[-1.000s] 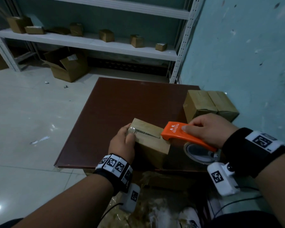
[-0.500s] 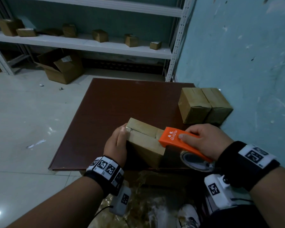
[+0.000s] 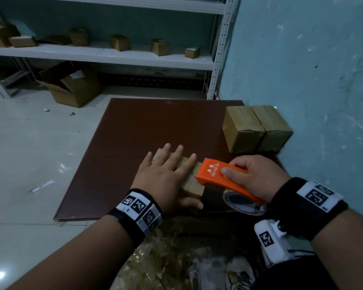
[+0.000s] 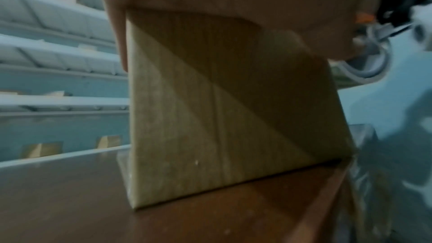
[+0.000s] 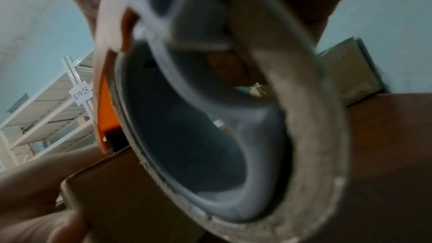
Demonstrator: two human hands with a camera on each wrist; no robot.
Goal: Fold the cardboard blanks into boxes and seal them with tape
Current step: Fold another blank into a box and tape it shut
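A small cardboard box point(image 3: 192, 182) stands on the dark brown table point(image 3: 151, 126) near its front edge. My left hand point(image 3: 168, 170) lies flat on the box's top, fingers straight and spread, thumb against the near side. The left wrist view shows the box's side face point(image 4: 222, 117) under the palm. My right hand point(image 3: 254, 176) grips an orange tape dispenser point(image 3: 222, 177) whose front end touches the box's right end. Its tape roll point(image 3: 243, 204) hangs below the handle and fills the right wrist view as the tape roll point(image 5: 210, 108).
Two sealed boxes point(image 3: 254, 128) stand side by side at the table's right, against the blue wall point(image 3: 312, 80). White shelving point(image 3: 105, 55) behind holds several small boxes. An open carton point(image 3: 69, 84) lies on the floor. Crumpled plastic point(image 3: 166, 258) sits below the table's front edge.
My left hand has gone from holding the box's left end to lying flat on its top. The box now sits level. The dispenser stays at the box's right end.
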